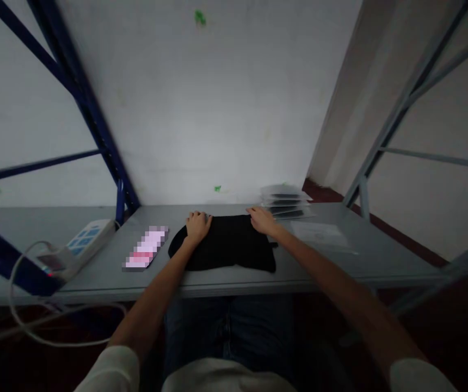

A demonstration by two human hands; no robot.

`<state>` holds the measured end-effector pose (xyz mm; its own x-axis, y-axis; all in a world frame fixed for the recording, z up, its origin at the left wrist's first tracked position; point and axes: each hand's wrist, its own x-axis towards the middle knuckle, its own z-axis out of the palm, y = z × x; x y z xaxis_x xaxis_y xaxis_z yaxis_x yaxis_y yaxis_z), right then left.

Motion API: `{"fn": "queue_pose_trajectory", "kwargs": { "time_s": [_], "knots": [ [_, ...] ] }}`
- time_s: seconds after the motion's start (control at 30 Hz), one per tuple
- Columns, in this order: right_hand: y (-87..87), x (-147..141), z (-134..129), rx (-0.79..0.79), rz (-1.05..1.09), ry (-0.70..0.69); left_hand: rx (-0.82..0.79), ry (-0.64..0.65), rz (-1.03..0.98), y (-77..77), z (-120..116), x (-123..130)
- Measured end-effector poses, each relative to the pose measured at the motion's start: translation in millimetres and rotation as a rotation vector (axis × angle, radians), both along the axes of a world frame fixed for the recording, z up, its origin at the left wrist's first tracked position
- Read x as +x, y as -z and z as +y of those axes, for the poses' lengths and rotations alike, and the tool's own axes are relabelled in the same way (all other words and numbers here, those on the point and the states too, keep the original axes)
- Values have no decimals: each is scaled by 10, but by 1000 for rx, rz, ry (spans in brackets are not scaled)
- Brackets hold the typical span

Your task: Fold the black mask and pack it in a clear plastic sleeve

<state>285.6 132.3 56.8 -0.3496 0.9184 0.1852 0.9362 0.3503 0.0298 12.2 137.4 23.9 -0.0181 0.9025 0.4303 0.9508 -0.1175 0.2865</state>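
A black cloth (232,245) is laid flat on the grey tabletop (381,261), under and between the two hands, with most of it spread on the near side of the grip. Its far left part is covered by the left hand (198,226), which is rested palm down with the fingers close together; whether any fabric is pinched there cannot be told. The far right corner is touched by the right hand (262,219), whose fingers are pointed inward along the far edge; whether the fabric is nipped between finger and thumb cannot be made out. A small dark tab (273,245) is seen sticking out from the cloth just on the near side of the right hand. Just beyond the right hand, a stack of plastic packets (285,201) is placed, and to its right a flat clear bag (319,234) is laid. To the left of the left hand, apart from the cloth, a phone (146,249) with a pixelated screen is set down; farther left, a white power strip (91,242) is seen beside a blue post (91,109).
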Motion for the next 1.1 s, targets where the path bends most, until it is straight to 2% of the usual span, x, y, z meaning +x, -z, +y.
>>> {"fn": "queue_pose_trajectory", "kwargs": {
  "time_s": [0.1, 0.2, 0.33, 0.43, 0.57, 0.63, 0.7, 0.77, 0.83, 0.93, 1.0, 1.1],
  "knots": [
    [73, 0, 68, -54, -2, 35, -18, 65, -27, 83, 54, -30],
    [91, -2, 105, -83, 4, 55, -14, 114, -87, 99, 95, -55],
    [13, 5, 86, -58, 33, 65, -8, 173, -224, 49, 113, -40],
    [-64, 70, -2, -36, 65, 56, 4, 198, -340, -28, 42, -11],
    [-86, 234, -215, -6, 175, 28, 9, 286, -430, -140, -265, -18],
    [-69, 330, -348, -36, 254, -27, 4, 417, -432, -185, -495, -56],
    [-58, 424, -494, -103, 294, -118, 16, 503, -318, -224, -723, -114],
    [-67, 508, -643, -190, 309, -207, 34, 513, -195, -252, -892, -184],
    [-91, 574, -778, -270, 334, -258, 52, 434, -116, -262, -960, -260],
    [-120, 627, -918, -334, 414, -266, 73, 134, -27, -225, -875, -373],
    [-119, 634, -966, -341, 455, -224, 54, -57, 28, -168, -749, -446],
    [-110, 623, -1005, -331, 458, -153, -49, -128, 35, -82, -573, -545]
  ]
}}
